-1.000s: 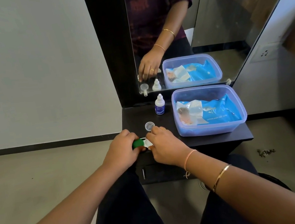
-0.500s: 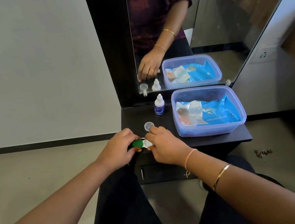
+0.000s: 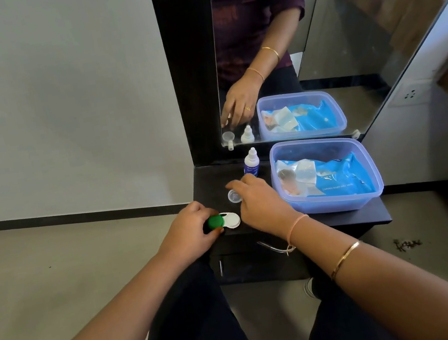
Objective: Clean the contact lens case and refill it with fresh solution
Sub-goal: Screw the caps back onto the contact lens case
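A contact lens case (image 3: 224, 220) lies at the front left edge of a small dark shelf (image 3: 343, 216). Its left well wears a green cap; the right well shows white. The person's left hand (image 3: 190, 233) is curled around the green-capped end, thumb and fingers pinching it. The right hand (image 3: 261, 203) is off the case, fingers loosely spread and holding nothing, reaching over the shelf just behind it. Its fingertips hover beside a small clear cap (image 3: 234, 196) lying on the shelf; I cannot tell whether they touch it. Just beyond stands a small white dropper bottle (image 3: 251, 162) with a blue label, upright near the mirror (image 3: 342, 31). To the right sits a translucent blue plastic box (image 3: 332, 202), open, with blue and clear packets inside. The mirror behind reflects the box, the bottle and one hand. Thin bangles and a thread circle the right wrist.
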